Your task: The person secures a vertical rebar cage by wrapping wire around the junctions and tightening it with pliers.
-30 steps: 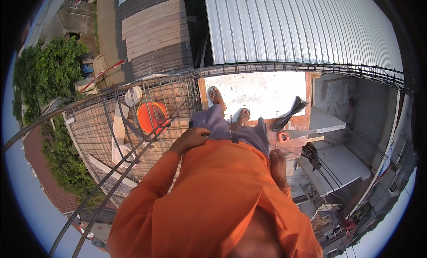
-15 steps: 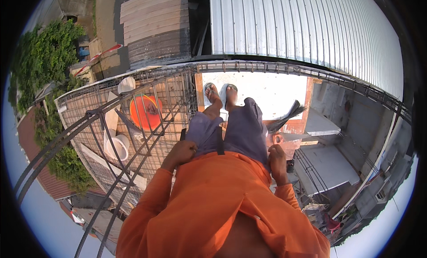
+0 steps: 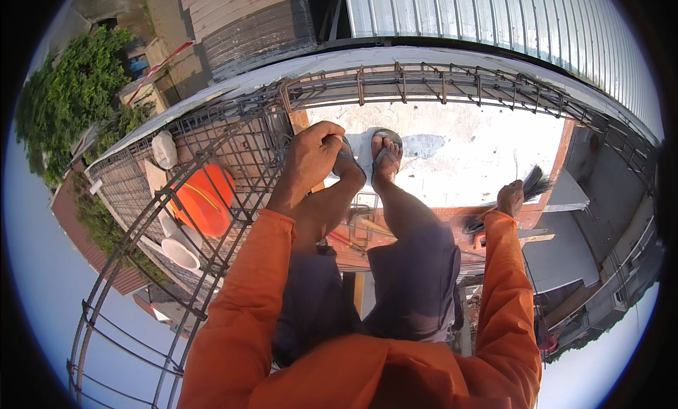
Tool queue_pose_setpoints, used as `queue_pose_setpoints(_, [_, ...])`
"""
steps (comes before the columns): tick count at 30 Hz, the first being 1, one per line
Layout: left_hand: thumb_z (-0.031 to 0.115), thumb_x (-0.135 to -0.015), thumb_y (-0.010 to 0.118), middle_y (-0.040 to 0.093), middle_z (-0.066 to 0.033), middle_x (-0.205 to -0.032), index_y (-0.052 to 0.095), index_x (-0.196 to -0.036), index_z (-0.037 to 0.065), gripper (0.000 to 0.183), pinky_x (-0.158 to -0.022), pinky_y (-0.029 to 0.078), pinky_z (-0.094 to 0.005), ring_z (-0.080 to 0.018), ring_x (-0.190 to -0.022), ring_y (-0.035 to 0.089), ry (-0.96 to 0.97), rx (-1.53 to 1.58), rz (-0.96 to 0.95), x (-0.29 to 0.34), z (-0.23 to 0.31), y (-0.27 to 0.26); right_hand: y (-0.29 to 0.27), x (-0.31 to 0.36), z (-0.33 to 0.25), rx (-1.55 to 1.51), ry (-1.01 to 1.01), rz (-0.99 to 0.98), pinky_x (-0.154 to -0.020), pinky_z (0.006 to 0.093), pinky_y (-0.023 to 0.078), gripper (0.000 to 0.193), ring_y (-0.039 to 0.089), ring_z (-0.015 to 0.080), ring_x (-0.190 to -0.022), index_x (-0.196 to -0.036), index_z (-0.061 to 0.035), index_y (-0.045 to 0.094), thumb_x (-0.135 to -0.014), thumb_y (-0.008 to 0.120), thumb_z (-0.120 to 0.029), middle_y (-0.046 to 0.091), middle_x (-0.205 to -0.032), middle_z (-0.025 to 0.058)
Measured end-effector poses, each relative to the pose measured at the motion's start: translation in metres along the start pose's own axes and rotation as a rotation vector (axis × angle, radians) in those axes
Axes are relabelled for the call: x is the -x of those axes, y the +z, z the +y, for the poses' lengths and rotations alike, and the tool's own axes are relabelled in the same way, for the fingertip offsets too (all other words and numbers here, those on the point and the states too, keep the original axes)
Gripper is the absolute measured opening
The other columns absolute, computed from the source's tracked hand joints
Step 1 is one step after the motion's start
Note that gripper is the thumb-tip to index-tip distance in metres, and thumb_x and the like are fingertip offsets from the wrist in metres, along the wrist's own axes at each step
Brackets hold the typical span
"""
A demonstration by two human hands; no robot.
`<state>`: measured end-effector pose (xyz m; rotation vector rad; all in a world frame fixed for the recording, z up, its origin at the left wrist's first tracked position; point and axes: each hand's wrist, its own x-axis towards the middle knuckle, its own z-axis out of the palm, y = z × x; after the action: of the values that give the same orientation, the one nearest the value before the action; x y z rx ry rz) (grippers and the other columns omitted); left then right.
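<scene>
My left hand is raised in front of my left knee, its fingers curled and thumb pressed to the forefinger. Anything in that pinch is too small to make out. Out to the right, my right hand is closed on thin dark tie wire at a bundle of tie wires. The bundle's fanned end shows beyond my knuckles, and a fine strand stands up by the fingers. My sandalled feet are on a pale, splattered board with a reddish-brown edge.
Rebar cages run along the far side and curve down the left. Left of me, over a rebar mesh, are an orange basin, a white bucket and a pale sack. Hand tools lie below my knees. A corrugated roof lies beyond.
I have bent down, with my knees folding. My left hand has risen from my thigh to before the knee; my right hand has reached out rightward and closed at the wire bundle.
</scene>
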<state>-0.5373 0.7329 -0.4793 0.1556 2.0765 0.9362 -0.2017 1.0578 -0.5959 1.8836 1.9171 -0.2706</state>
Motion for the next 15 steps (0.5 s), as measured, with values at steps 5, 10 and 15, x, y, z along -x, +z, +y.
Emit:
queue_pose_setpoints(5, [0.018, -0.084, 0.055, 0.065, -0.0083, -0.080, 0.065, -0.100, 0.004, 0.023, -0.068, 0.047, -0.0289, -0.0138, -0.072, 0.059, 0.313, -0.360, 0.046, -0.193, -0.024, 0.031, 0.069, -0.094, -0.022, 0.027, 0.083, 0.138, -0.080, 0.0447, 0.045, 0.026, 0.058, 0.0358, -0.094, -0.104, -0.0050, 0.053, -0.081, 0.043, -0.013, 0.061, -0.099, 0.0190])
queue_pose_setpoints(10, [0.022, -0.085, 0.055, 0.062, -0.0044, -0.081, 0.064, -0.105, 0.006, 0.027, -0.066, 0.045, -0.0270, -0.0127, -0.067, 0.054, 0.284, -0.440, 0.132, -0.254, -0.045, 0.034, 0.093, -0.121, -0.027, -0.186, 0.273, 0.183, -0.079, 0.0439, 0.042, 0.026, 0.057, 0.0340, -0.092, -0.101, -0.0085, 0.056, -0.084, 0.043, -0.024, 0.061, -0.100, 0.0130])
queue_pose_setpoints(15, [0.027, -0.083, 0.054, 0.067, -0.0133, -0.084, 0.066, -0.100, 0.010, 0.028, -0.075, 0.049, -0.0357, -0.0258, -0.080, 0.064, 0.395, -0.635, 0.184, -0.278, -0.055, 0.022, 0.112, -0.108, 0.004, -0.235, 0.164, 0.219, -0.079, 0.0437, 0.042, 0.026, 0.056, 0.0335, -0.092, -0.101, -0.0084, 0.056, -0.084, 0.043, -0.024, 0.060, -0.099, 0.0125])
